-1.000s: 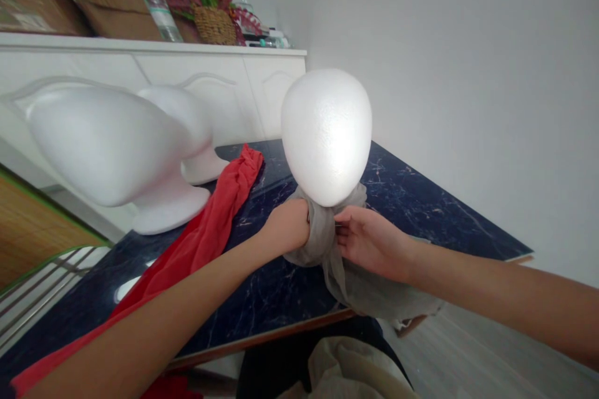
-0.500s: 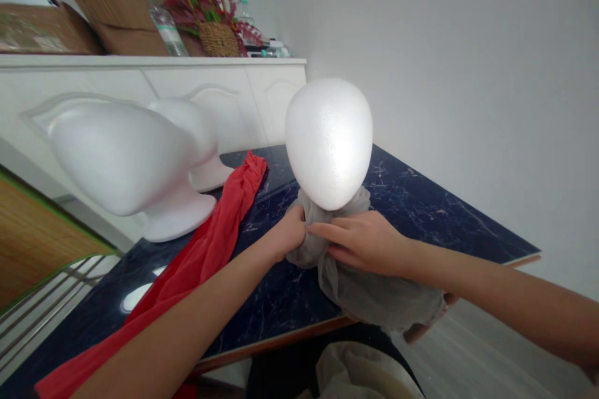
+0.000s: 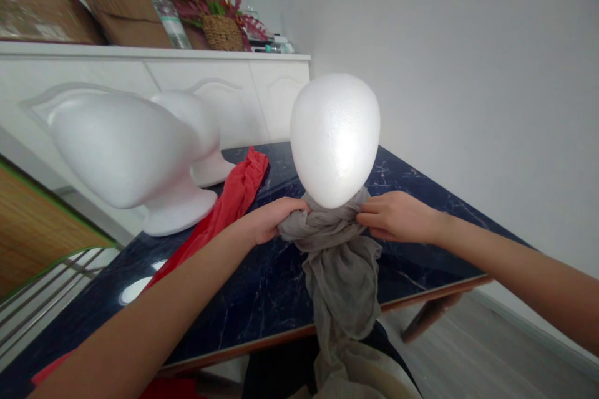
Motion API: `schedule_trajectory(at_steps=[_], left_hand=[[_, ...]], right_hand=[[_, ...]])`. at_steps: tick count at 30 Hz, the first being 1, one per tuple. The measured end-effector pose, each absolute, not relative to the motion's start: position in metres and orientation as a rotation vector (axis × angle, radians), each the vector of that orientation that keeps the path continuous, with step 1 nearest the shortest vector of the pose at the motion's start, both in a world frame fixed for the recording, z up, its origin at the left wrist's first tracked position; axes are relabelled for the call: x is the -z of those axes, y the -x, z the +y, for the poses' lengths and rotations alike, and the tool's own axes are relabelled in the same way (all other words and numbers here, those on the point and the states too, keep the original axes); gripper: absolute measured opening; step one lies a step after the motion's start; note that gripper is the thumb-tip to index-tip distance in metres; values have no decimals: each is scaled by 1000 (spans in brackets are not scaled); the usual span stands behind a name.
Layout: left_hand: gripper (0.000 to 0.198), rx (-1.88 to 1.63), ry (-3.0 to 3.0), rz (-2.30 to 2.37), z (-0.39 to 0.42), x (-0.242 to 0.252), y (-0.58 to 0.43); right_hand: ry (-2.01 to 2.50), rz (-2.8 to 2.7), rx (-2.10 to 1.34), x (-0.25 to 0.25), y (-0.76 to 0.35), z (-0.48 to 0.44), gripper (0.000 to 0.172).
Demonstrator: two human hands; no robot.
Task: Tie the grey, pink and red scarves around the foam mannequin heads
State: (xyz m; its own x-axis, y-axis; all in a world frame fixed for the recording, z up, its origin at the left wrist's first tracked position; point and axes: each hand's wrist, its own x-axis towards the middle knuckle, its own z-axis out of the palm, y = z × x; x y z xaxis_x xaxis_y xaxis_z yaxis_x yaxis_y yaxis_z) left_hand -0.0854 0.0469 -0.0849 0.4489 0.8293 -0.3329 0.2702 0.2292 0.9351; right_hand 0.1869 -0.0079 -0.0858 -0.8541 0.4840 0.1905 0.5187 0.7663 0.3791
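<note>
A white foam mannequin head [image 3: 334, 137] stands upright on the dark blue marbled table [image 3: 262, 287]. Around its neck is wrapped a grey scarf [image 3: 344, 280], whose loose end hangs down over the table's front edge. My left hand [image 3: 276, 219] grips the wrap at the left of the neck, thumb on top and fingers partly hidden behind the cloth. On the other side, my right hand [image 3: 395, 217] pinches the scarf between thumb and fingers.
To the left stand two more white mannequin heads [image 3: 116, 149], one behind the other. A red scarf [image 3: 238, 190] lies lengthwise beside them. Behind is a white cabinet [image 3: 276, 100] bearing boxes, bottles and a flower basket [image 3: 223, 32]. A woven mat chair [image 3: 42, 230] is at far left.
My hands have moved apart to either side of the neck. The scarf's end, bunched to the right before, now hangs straight down in front.
</note>
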Motion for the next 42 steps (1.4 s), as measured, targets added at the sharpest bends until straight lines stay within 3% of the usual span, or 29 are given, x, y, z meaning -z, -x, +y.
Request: schedule_trajectory(at_steps=[6, 12, 17, 27, 37, 42], left_hand=[[43, -376, -1280, 909, 44, 87, 87], [40, -535, -1266, 816, 28, 91, 79], [32, -581, -1285, 882, 21, 85, 78], [29, -170, -1411, 963, 30, 52, 115], [38, -581, -1413, 625, 1, 84, 122], [53, -209, -1327, 684, -3, 76, 138]], right_hand=[[1054, -2809, 600, 80, -179, -22, 10], [1107, -2824, 378, 79, -145, -47, 27], [1192, -2851, 418, 88, -136, -40, 15], [1565, -2707, 448, 75, -164, -30, 32], [1661, -2664, 438, 78, -168, -27, 51], [1734, -2648, 469, 76, -169, -24, 47]])
